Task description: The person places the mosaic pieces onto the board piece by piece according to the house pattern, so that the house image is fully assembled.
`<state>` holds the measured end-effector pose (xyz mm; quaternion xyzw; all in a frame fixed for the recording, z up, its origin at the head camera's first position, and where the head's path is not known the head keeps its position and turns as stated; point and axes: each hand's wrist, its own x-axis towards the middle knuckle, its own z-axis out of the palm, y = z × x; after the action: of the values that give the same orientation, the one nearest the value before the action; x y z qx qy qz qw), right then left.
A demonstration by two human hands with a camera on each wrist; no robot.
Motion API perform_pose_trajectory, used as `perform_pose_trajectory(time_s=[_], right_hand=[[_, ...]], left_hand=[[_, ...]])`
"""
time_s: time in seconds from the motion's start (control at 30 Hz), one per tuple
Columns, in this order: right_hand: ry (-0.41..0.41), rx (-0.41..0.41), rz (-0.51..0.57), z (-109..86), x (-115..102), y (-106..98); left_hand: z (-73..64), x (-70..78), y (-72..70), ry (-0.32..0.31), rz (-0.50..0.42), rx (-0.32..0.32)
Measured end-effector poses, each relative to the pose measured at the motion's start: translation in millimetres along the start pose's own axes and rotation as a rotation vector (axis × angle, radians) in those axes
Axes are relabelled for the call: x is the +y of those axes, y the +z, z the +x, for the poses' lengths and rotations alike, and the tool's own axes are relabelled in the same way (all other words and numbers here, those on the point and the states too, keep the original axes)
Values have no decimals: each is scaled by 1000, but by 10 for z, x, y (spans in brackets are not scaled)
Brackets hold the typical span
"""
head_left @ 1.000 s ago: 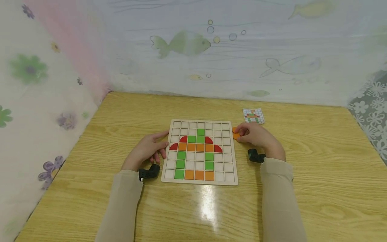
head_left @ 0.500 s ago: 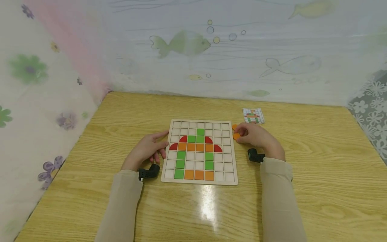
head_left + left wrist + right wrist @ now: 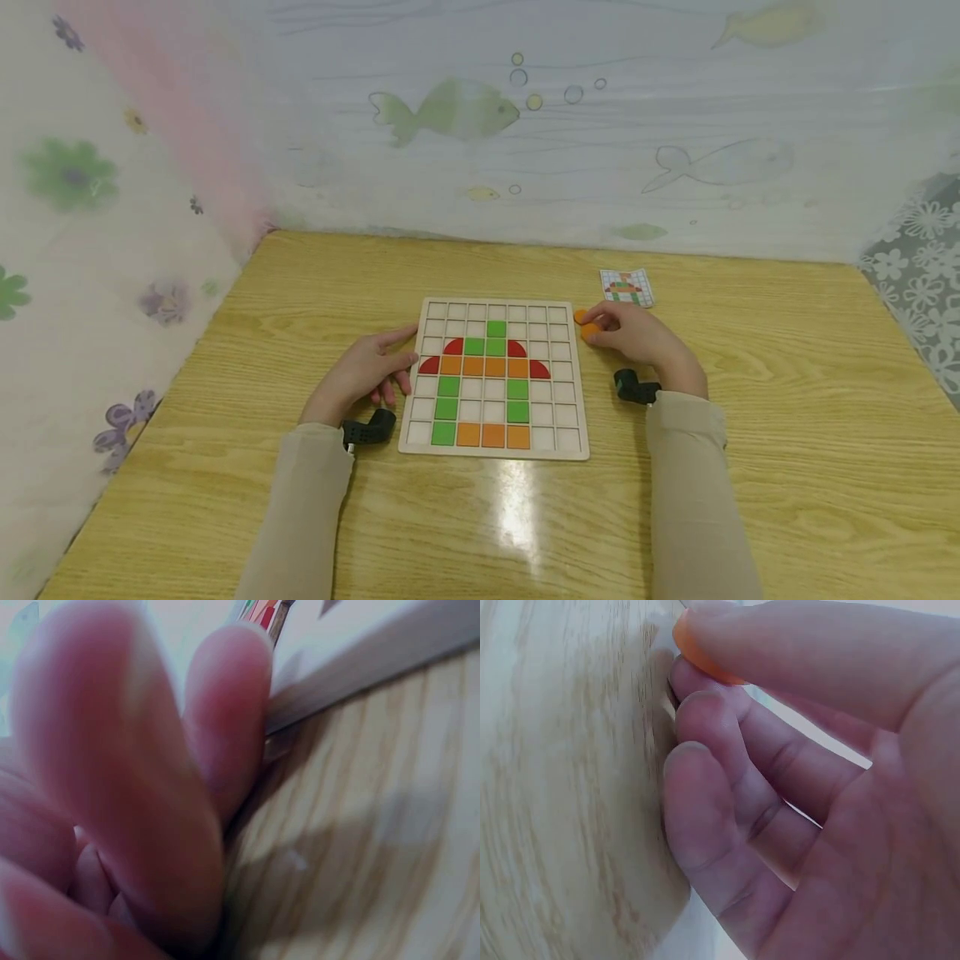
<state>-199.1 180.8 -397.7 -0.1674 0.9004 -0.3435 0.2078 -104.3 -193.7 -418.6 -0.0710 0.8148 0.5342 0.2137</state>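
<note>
A wooden grid board (image 3: 566, 417) lies flat on the table, with green squares (image 3: 447, 409), orange squares (image 3: 492, 436) and red quarter-round pieces (image 3: 538, 369) in its cells. My left hand (image 3: 366, 367) rests at the board's left edge, thumb and index finger reaching to the rim; in the left wrist view its fingers (image 3: 135, 795) stand close to the board's side. Just off the board's right edge, my right hand (image 3: 633, 335) pinches a round orange piece (image 3: 591, 332) between thumb and fingers. A second orange piece (image 3: 580, 317) lies beside it, partly hidden by the fingertips.
A small picture card (image 3: 627, 286) with a coloured grid pattern lies behind my right hand. The wood-grain table (image 3: 795, 400) meets a fish-patterned sheet (image 3: 465, 167) at the back and a flowered one (image 3: 127, 292) at the left.
The nearer orange piece has shifted slightly away from me and now sits tilted in my right fingertips. My left hand and the board keep their places.
</note>
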Motion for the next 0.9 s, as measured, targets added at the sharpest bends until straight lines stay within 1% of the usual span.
perform_pose_trajectory(time_s=[0.23, 0.33, 0.4, 0.6, 0.7, 0.8, 0.9], right_hand=[[36, 29, -49, 13, -22, -4], [39, 58, -60, 36, -18, 7], [30, 86, -58, 53, -13, 17], [-8, 156, -2, 62, -45, 37], [-47, 183, 9, 71, -75, 50], [-89, 184, 41, 89, -115, 74], [-104, 162, 90, 103, -174, 103]], left_hand=[[0, 8, -1, -21, 2, 5], [-3, 11, -1, -21, -1, 5], [-5, 11, -2, -18, -4, 4], [-9, -2, -1, -5, -7, 5], [-6, -6, 3, -5, -15, 6], [-4, -7, 5, -5, -32, 1], [-7, -3, 3, -3, -47, -5]])
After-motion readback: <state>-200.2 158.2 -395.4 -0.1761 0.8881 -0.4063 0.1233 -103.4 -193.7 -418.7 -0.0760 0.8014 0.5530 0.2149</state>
